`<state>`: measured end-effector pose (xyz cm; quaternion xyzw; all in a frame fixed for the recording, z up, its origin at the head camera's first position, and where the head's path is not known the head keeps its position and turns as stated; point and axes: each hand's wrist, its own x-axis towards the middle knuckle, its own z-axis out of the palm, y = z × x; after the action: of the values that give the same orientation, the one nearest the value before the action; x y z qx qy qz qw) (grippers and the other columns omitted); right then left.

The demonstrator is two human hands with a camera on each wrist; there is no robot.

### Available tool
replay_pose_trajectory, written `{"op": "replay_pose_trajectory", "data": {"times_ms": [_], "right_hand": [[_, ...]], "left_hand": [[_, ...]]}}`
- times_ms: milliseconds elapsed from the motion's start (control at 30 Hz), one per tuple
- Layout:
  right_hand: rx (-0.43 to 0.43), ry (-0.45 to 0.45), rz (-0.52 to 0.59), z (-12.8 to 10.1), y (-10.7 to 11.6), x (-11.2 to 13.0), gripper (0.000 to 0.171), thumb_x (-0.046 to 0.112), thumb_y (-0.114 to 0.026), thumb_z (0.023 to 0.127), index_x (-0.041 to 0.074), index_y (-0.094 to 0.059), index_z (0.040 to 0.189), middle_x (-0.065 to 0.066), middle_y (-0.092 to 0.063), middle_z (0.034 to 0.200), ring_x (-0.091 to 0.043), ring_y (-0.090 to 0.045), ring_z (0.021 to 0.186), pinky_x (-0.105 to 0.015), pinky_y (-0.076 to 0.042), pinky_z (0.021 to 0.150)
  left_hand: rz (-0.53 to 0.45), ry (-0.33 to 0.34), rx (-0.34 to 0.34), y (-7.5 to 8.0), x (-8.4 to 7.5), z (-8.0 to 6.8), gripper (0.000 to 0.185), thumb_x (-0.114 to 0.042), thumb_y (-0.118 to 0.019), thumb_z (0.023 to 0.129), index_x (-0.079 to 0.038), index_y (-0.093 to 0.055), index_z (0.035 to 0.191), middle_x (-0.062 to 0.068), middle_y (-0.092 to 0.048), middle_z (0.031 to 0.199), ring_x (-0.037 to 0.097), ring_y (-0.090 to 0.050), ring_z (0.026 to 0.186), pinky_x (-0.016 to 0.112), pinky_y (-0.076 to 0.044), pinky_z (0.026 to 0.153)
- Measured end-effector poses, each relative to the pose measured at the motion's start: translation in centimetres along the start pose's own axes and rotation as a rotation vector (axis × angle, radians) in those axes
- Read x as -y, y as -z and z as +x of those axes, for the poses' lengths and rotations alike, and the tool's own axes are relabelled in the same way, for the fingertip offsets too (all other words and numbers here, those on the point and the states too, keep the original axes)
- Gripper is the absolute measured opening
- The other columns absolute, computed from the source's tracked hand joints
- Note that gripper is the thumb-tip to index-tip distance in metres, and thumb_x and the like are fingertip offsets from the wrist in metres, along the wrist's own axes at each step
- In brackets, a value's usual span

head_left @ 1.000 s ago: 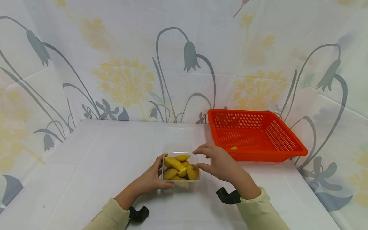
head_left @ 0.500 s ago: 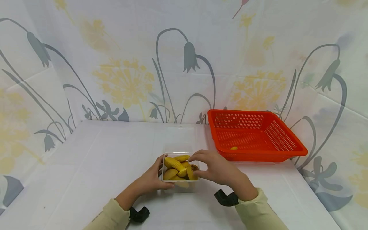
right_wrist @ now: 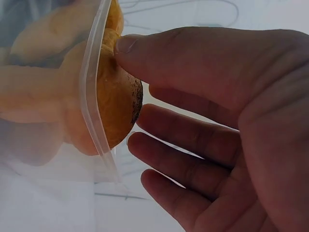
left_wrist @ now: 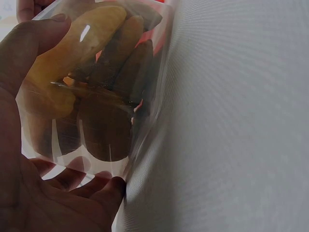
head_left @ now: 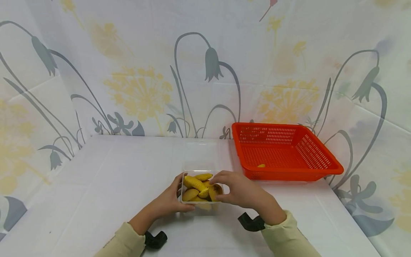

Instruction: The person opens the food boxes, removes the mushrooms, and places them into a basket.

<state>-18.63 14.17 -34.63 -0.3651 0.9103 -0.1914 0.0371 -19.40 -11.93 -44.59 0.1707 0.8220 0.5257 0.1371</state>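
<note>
My left hand (head_left: 168, 198) grips the near left side of a clear plastic box (head_left: 205, 210), its thumb along the front wall. Small yellow fruits fill the box, among them a banana (head_left: 195, 182) lying across the top and a smooth oval fruit (head_left: 190, 194) at the near left. At the box's right end, my right hand (head_left: 242, 191) pinches a rounded yellow fruit (head_left: 213, 193) with a rough brown end. In the right wrist view, the thumb lies on that fruit (right_wrist: 118, 96) and the other fingers curve toward its brown end.
A clear lid (head_left: 200, 155) spreads out flat behind the box. To the right at the back stands a red perforated basket (head_left: 289, 125), with a small yellow piece (head_left: 261, 165) inside near its front wall. A flower-printed cloth (head_left: 144, 89) hangs behind the white table (head_left: 112, 171).
My right hand has come left and down onto the brown-ended fruit, which has turned so that its brown end faces more to the right. My left hand and the box have stayed put.
</note>
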Motion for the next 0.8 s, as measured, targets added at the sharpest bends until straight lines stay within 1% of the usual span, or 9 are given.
{"op": "replay_pose_trajectory", "data": {"times_ms": [300, 533, 800], "right_hand": [[0.041, -0.011, -0.012, 0.07, -0.06, 0.01, 0.039, 0.023, -0.076, 0.083, 0.017, -0.067, 0.121, 0.004, -0.065, 0.122, -0.015, -0.061, 0.111, -0.036, -0.053, 0.097], [0.07, -0.022, 0.002, 0.09, -0.19, -0.37, 0.041, 0.026, -0.074, 0.086, 0.019, -0.065, 0.125, 0.002, -0.064, 0.127, -0.018, -0.06, 0.117, -0.039, -0.052, 0.1], [0.081, 0.012, -0.005, 0.07, -0.35, -0.66, 0.039, 0.025, -0.07, 0.089, 0.019, -0.064, 0.127, 0.002, -0.064, 0.129, -0.018, -0.06, 0.118, -0.041, -0.051, 0.102]], "left_hand": [[0.007, 0.003, -0.009, -0.02, -0.03, -0.01, 0.113, -0.034, -0.086, 0.072, -0.018, -0.01, 0.155, 0.01, -0.019, 0.161, 0.038, -0.023, 0.147, 0.053, -0.028, 0.117], [0.017, 0.017, -0.014, 0.0, -0.03, 0.01, 0.113, -0.036, -0.086, 0.071, -0.018, -0.011, 0.155, 0.01, -0.019, 0.161, 0.039, -0.024, 0.146, 0.052, -0.028, 0.118], [0.006, 0.026, -0.01, 0.02, -0.16, -0.04, 0.114, -0.035, -0.086, 0.071, -0.018, -0.011, 0.155, 0.01, -0.018, 0.161, 0.039, -0.023, 0.147, 0.052, -0.027, 0.118]]}}
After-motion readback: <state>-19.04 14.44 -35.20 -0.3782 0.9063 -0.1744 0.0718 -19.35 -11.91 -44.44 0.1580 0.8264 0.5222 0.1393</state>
